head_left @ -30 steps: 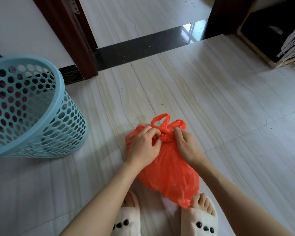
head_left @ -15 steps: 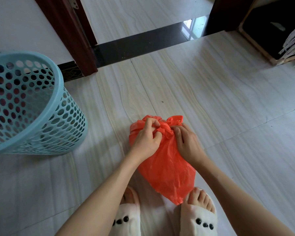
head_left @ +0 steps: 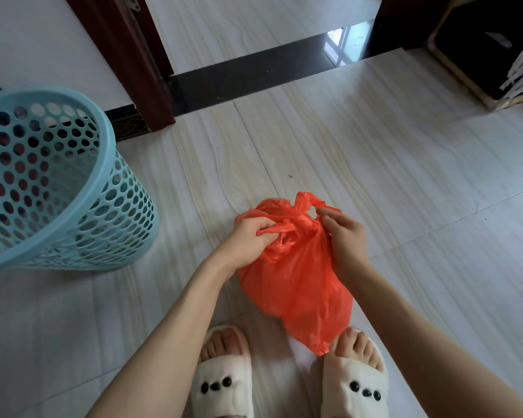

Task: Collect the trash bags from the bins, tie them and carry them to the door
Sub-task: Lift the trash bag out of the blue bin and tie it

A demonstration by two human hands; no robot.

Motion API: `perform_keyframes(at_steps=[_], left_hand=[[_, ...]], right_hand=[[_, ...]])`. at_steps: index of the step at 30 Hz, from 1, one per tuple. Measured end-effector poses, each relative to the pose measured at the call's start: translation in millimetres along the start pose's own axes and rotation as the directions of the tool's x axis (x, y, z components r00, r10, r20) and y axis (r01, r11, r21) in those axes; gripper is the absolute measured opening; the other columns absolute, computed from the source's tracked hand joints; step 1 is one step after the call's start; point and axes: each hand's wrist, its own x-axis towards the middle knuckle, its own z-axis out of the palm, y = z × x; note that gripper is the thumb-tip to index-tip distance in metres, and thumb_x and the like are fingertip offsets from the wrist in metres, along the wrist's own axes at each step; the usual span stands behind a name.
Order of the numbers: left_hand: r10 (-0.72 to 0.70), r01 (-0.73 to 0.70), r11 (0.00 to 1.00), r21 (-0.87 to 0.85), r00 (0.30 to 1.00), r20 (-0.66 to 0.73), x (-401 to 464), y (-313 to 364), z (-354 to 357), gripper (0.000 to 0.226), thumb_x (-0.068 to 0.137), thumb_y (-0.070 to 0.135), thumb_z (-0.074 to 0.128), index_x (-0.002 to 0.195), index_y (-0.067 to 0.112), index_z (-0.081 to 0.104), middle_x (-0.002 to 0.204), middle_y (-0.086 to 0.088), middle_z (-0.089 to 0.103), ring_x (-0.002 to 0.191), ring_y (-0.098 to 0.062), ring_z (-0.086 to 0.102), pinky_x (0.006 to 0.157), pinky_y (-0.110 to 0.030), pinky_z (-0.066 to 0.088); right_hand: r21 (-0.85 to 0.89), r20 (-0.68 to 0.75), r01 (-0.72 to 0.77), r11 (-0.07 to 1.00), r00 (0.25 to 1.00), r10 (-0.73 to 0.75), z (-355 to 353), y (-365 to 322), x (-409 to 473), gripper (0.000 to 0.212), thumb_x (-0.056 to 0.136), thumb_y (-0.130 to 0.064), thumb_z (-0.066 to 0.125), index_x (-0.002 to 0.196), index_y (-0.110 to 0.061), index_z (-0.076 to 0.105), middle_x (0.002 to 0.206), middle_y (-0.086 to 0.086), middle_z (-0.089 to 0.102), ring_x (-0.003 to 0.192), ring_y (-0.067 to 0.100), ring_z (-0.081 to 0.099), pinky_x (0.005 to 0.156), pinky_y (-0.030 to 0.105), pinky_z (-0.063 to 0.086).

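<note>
Head view: red bag [head_left: 296, 276] rests on the floor [head_left: 405, 176] by the feet, out of the bin [head_left: 58, 182]. Left hand [head_left: 248, 242] and right hand [head_left: 344, 239] each pinch a handle at a half-formed knot. Tightening and carrying to the door remain, in my judgement.

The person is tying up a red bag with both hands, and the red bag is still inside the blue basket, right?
Not quite. Both hands, left hand and right hand, are tying the red bag, but it is not inside the blue basket. The head view shows it on the floor by the person's feet, apart from the basket.
</note>
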Motion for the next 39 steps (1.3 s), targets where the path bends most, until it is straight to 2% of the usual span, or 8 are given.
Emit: perform_keyframes(at_steps=[5, 8, 11, 17, 24, 27, 30, 39], left_hand=[[-0.132, 0.125, 0.938, -0.325, 0.991, 0.0, -2.7, -2.6, 4.4, 0.027, 0.093, 0.004, 0.045, 0.073, 0.016, 0.059, 0.049, 0.008, 0.048, 0.043, 0.0, 0.045, 0.044, -0.009, 0.036], [-0.114, 0.106, 0.939, -0.327, 0.993, -0.005, -6.2, -2.9, 4.9, 0.026, 0.093, 0.005, 0.045, 0.074, 0.016, 0.058, 0.048, 0.005, 0.033, 0.03, 0.0, 0.033, 0.033, -0.011, 0.028], [-0.102, 0.104, 0.943, -0.317, 0.995, 0.021, -6.9, -3.5, 6.3, 0.026, 0.094, 0.006, 0.044, 0.074, 0.017, 0.058, 0.05, 0.004, 0.027, 0.032, -0.001, 0.024, 0.032, -0.014, 0.019], [-0.185, 0.188, 0.917, -0.351, 0.982, 0.042, -5.0, -10.2, 2.3, 0.032, 0.092, 0.011, 0.043, 0.061, 0.011, 0.046, 0.035, 0.011, 0.027, 0.028, -0.002, 0.02, 0.032, -0.013, 0.015], [-0.317, 0.324, 0.811, -0.488, 0.943, 0.099, -10.8, -21.5, 1.4, 0.038, 0.089, 0.016, 0.044, 0.052, 0.016, 0.035, 0.029, 0.009, 0.023, 0.027, -0.002, 0.016, 0.032, -0.016, 0.012], [-0.414, 0.408, 0.745, -0.527, 0.903, 0.115, -11.6, -32.5, -3.5, 0.04, 0.085, 0.022, 0.045, 0.047, 0.02, 0.034, 0.032, 0.012, 0.019, 0.027, -0.004, 0.015, 0.03, -0.013, 0.013], [-0.497, 0.456, 0.625, -0.634, 0.858, 0.128, -12.9, -40.2, -6.7, 0.038, 0.084, 0.02, 0.042, 0.047, 0.02, 0.031, 0.03, 0.011, 0.019, 0.024, -0.004, 0.015, 0.028, -0.01, 0.012], [-0.635, 0.5, 0.357, -0.789, 0.75, 0.188, -23.1, -65.6, -14.4, 0.054, 0.087, 0.019, 0.036, 0.033, 0.018, 0.033, 0.024, 0.008, 0.02, 0.017, -0.006, 0.017, 0.028, -0.007, 0.012]], right_hand=[[0.458, 0.213, -0.333, 0.824, 0.941, 0.263, 0.6, -8.3, 8.9, 0.029, 0.064, 0.0, 0.067, 0.074, -0.02, 0.049, 0.071, 0.008, 0.057, 0.06, 0.018, 0.056, 0.057, 0.026, 0.042], [0.4, 0.427, -0.502, 0.767, 0.843, 0.328, -3.3, -14.7, 7.2, 0.007, 0.083, -0.016, 0.057, 0.083, -0.01, 0.061, 0.071, 0.011, 0.067, 0.063, 0.022, 0.067, 0.059, 0.028, 0.057], [0.214, 0.514, -0.56, 0.8, 0.761, 0.395, -3.9, -23.8, 4.4, 0.025, 0.092, -0.017, 0.048, 0.082, -0.001, 0.065, 0.062, 0.011, 0.069, 0.052, 0.019, 0.067, 0.049, 0.027, 0.056], [0.42, 0.263, -0.407, 0.811, 0.91, 0.321, -3.0, -15.9, 19.5, 0.034, 0.095, -0.019, 0.042, 0.062, -0.014, 0.044, 0.034, -0.005, 0.043, 0.03, 0.006, 0.042, 0.049, 0.02, 0.042], [0.704, 0.072, -0.346, 0.62, 0.903, 0.423, -19.8, -6.3, 28.6, 0.015, 0.059, -0.001, 0.036, 0.055, -0.015, 0.033, 0.035, -0.003, 0.039, 0.031, 0.011, 0.043, 0.052, 0.021, 0.039], [0.767, 0.029, -0.302, 0.566, 0.898, 0.439, -32.4, -1.7, 32.8, 0.019, 0.065, 0.001, 0.029, 0.058, -0.015, 0.037, 0.036, -0.002, 0.048, 0.031, 0.012, 0.049, 0.044, 0.014, 0.043], [0.78, -0.037, -0.278, 0.561, 0.874, 0.484, -43.2, 4.9, 35.1, 0.026, 0.077, 0.0, 0.023, 0.059, -0.015, 0.034, 0.033, -0.003, 0.044, 0.027, 0.011, 0.044, 0.037, 0.01, 0.038], [0.812, -0.137, -0.221, 0.539, 0.827, 0.546, -74.3, 26.5, 37.7, 0.024, 0.049, 0.001, 0.024, 0.063, -0.012, 0.039, 0.059, -0.001, 0.045, 0.021, 0.011, 0.03, 0.032, 0.01, 0.028]])
